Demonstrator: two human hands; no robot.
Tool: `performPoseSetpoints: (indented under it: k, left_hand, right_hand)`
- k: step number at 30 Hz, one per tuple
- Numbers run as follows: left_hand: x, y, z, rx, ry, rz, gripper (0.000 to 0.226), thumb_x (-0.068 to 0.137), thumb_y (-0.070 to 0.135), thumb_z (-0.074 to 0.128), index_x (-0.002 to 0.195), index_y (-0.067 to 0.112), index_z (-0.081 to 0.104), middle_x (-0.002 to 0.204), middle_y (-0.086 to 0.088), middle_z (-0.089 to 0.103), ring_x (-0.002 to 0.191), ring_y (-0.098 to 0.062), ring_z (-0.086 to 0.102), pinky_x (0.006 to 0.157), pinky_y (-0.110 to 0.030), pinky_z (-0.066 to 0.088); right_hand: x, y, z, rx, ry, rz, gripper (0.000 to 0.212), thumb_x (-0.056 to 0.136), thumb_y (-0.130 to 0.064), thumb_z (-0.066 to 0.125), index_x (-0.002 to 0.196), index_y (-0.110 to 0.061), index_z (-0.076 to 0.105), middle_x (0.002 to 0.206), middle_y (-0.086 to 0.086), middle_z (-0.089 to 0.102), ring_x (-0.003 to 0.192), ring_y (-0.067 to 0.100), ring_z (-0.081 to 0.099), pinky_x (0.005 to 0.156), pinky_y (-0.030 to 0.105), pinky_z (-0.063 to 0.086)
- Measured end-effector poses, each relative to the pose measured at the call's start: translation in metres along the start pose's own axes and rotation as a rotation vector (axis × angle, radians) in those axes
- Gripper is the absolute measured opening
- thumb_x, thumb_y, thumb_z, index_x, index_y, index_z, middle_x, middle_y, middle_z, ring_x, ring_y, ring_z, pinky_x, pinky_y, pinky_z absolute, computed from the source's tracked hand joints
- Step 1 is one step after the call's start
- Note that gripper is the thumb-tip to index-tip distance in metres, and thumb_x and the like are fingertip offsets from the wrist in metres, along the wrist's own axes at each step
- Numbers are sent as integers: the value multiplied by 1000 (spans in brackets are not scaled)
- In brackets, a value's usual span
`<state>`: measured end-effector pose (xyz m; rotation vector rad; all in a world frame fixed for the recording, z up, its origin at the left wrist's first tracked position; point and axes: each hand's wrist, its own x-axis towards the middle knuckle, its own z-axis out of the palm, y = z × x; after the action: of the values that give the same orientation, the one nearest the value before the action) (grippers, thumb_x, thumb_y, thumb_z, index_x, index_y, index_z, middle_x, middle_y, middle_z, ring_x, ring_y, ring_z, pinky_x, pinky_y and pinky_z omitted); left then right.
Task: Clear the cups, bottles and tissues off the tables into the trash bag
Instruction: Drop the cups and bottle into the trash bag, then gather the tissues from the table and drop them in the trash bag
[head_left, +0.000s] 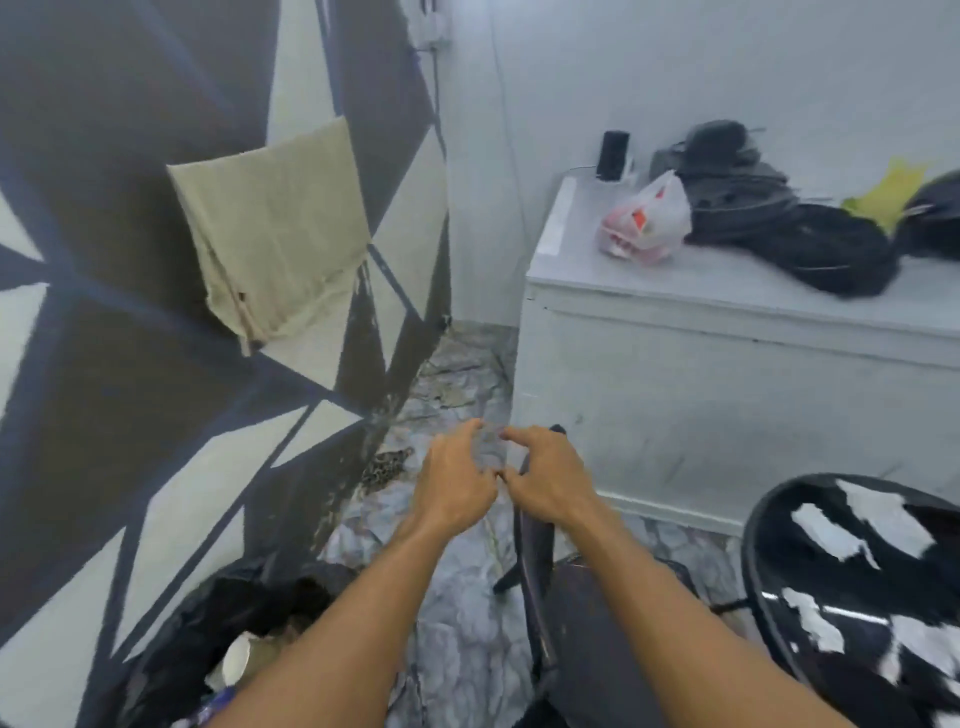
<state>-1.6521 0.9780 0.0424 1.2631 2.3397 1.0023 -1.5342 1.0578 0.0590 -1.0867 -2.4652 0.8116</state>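
Observation:
Both my hands are held out in front of me over the floor. My left hand (457, 480) and my right hand (550, 475) pinch a small clear plastic item (491, 449) between their fingertips; it is blurred, so I cannot tell whether it is a cup or a wrapper. Below my left forearm, the black trash bag (208, 613) stands open against the patterned wall, with a white paper cup (236, 665) and other rubbish inside. At the lower right is a round black table (810, 525) with white patches on its top.
A dark chair (582, 613) stands under my right forearm. Behind it, a white chest (701, 374) carries a white and red plastic bag (647, 223) and black bags (800, 234). A beige cloth (270, 223) hangs on the left wall. The floor is marbled.

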Motion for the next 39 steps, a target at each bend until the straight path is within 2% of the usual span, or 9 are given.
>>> performPoseSetpoints:
  k: [6,15,17,23,29,32,34,37,39]
  left_hand:
    - [-23,103,110,-19,-293,225,59,77,20,66,135,23,55,124,-2,67,115,-24,63,95,-39,53]
    - [-92,220,304,66,-680,421,56,77,17,65,132,18,57,116,2,66,102,-15,60,88,-28,46]
    - [-98,232,348,129,-729,403,51,80,17,67,130,15,56,116,-1,65,97,-15,57,82,-27,43]
    - [-95,239,453,343,-739,290,68,81,30,71,143,18,44,141,-5,47,129,-28,46,101,-42,47]
    - [-91,216,506,540,-786,253,65,90,28,68,146,16,38,150,-16,29,134,-36,35,108,-42,40]
    - [-101,206,517,564,-763,334,15,85,0,59,91,13,60,107,-5,56,101,-27,53,81,-23,44]
    - [-105,210,527,514,-745,365,40,74,-17,50,57,17,39,71,2,48,69,-20,52,60,-20,43]
    - [-109,235,538,384,-697,505,45,80,-15,53,56,20,38,63,4,47,63,-12,45,67,-26,49]
    - [-111,262,544,294,-694,567,20,91,0,54,88,17,64,87,1,62,87,-15,54,82,-28,49]
  right_hand:
    - [-95,126,-87,18,158,357,52,81,-21,65,132,-21,58,137,2,58,129,20,49,109,32,36]
    - [-247,317,-162,42,278,770,43,79,-20,64,122,-20,64,124,2,65,115,21,59,95,33,48]
    - [-273,365,-168,68,250,853,46,80,-20,65,125,-20,62,127,3,64,117,22,58,96,34,48]
    - [-308,482,-162,-42,89,935,72,83,-30,66,147,-26,36,150,4,38,139,27,32,106,39,42]
    - [-315,530,-142,-181,-174,816,73,83,-4,60,148,-25,33,161,8,13,147,33,9,106,37,40]
    - [-320,536,-132,-221,-127,790,47,81,7,53,123,-13,59,133,6,50,128,26,39,82,28,48]
    - [-324,541,-128,-168,-82,815,31,78,11,47,92,-8,67,98,3,60,97,19,52,66,25,40]
    - [-321,549,-138,-66,89,893,22,68,11,42,60,-8,51,63,-1,48,63,15,44,53,25,36]
    - [-317,555,-150,-32,264,905,29,75,7,46,70,-14,67,69,-2,60,67,14,52,59,21,44]
